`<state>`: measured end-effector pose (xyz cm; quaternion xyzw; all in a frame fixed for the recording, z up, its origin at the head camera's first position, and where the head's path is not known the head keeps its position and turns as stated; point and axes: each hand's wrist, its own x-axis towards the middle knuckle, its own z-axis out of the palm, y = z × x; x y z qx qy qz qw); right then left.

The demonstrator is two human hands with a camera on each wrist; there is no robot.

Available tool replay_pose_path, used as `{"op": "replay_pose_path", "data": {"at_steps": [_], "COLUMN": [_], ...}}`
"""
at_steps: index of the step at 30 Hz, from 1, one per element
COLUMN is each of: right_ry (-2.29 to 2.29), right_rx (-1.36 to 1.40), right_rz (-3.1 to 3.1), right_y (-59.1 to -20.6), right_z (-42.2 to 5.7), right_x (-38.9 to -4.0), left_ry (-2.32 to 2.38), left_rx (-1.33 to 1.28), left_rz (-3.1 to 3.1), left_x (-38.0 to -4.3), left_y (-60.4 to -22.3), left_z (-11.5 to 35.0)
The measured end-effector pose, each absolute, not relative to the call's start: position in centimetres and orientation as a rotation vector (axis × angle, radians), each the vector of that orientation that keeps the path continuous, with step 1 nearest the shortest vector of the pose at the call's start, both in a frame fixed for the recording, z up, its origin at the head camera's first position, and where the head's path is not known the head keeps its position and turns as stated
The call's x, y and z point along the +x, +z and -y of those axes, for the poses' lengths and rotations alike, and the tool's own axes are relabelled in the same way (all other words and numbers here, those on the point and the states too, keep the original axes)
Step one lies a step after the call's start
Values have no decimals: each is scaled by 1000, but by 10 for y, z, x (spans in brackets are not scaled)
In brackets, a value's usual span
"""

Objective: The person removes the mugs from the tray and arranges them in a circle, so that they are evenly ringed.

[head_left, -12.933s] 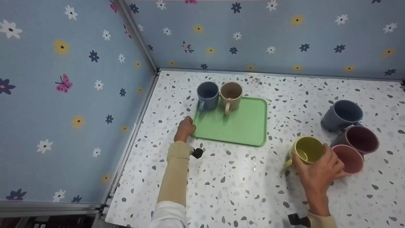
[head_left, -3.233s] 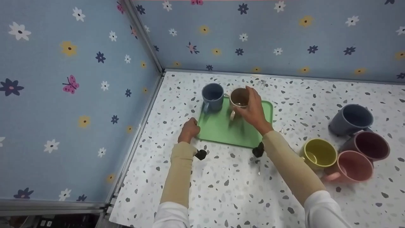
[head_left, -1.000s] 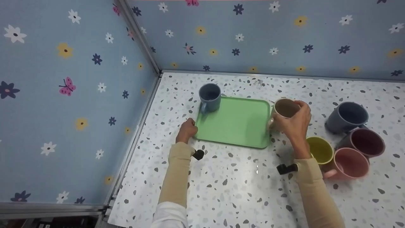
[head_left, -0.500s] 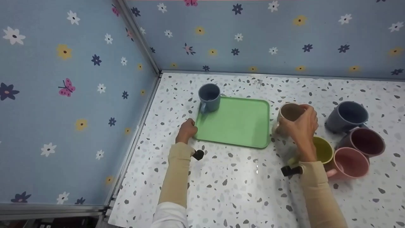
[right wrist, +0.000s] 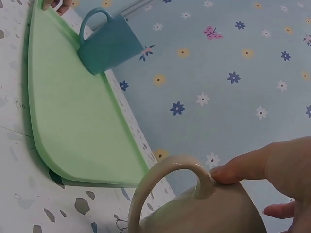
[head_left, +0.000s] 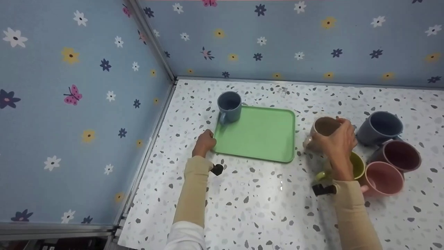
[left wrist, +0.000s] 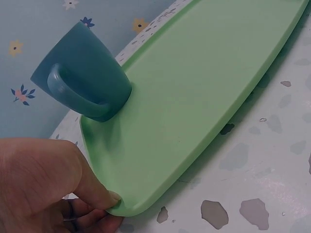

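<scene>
My right hand (head_left: pixel 338 142) grips a beige mug (right wrist: pixel 209 211) near its rim, thumb beside the handle. In the head view the mug is right of the green tray (head_left: pixel 260 135), close to the other mugs, and its far side is hidden by the fingers. My left hand (head_left: pixel 204 142) pinches the tray's near left corner; in the left wrist view the thumb (left wrist: pixel 104 196) lies on the rim with fingers beneath. One blue mug (left wrist: pixel 87 73) stands upright at the tray's far left corner, its handle toward me.
At the right stand a second blue mug (head_left: pixel 380 128), a maroon mug (head_left: pixel 400 156), a pink mug (head_left: pixel 383 178) and a yellow mug (head_left: pixel 357 166), partly hidden by my right wrist. Flowered panels (head_left: pixel 284 38) border the speckled table (head_left: pixel 249 215) at the back and left.
The beige mug, earlier on the tray beside the blue mug, has been lifted off and carried right toward the other mugs in my right hand. My left hand has stayed at the tray corner.
</scene>
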<state>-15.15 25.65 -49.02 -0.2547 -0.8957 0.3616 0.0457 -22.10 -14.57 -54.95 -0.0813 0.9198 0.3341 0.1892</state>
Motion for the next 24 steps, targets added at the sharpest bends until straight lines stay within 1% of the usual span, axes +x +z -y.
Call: {"op": "replay_pose_path", "data": {"at_steps": [16, 24], "right_ry": [988, 968], "right_rx": [-790, -812], "right_rz": [2760, 2763], "right_y": [-490, -492], "right_z": [-263, -263], "right_x": [-136, -131], "left_ry": [1002, 983], "left_rx": [-215, -214], "left_rz": [-2545, -2568], "left_x": [-218, -218], "left_y": [-544, -549], "left_z": [145, 146]}}
